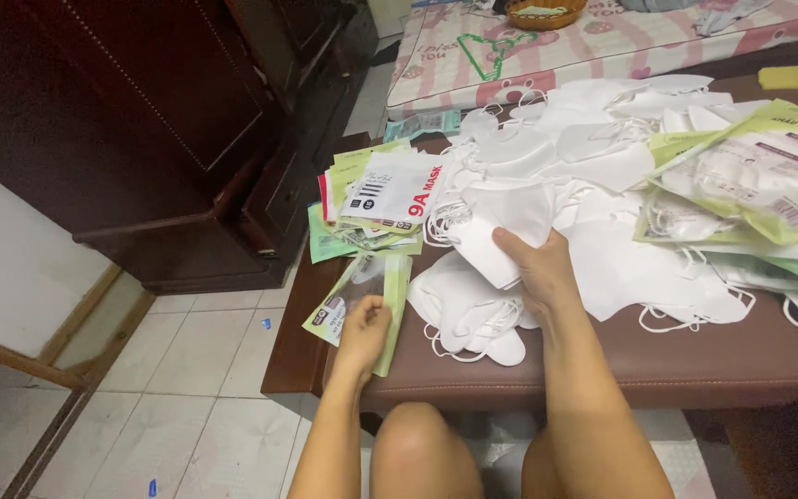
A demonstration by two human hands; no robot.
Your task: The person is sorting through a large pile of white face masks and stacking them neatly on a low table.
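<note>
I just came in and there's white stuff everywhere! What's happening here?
A person sits at a low brown cushioned bench covered in white face masks. Their right hand grips a small stack of folded masks. Their left hand holds a green-edged clear packet at the bench's front edge. More packets lie stacked to the left, and some filled ones sit on the right.

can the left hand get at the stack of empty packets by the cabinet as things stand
Probably yes, but not freely. The stack of packets lies just beyond the left hand with nothing between them, yet that hand already grips a green packet, and would likely need to set it down first.
</note>
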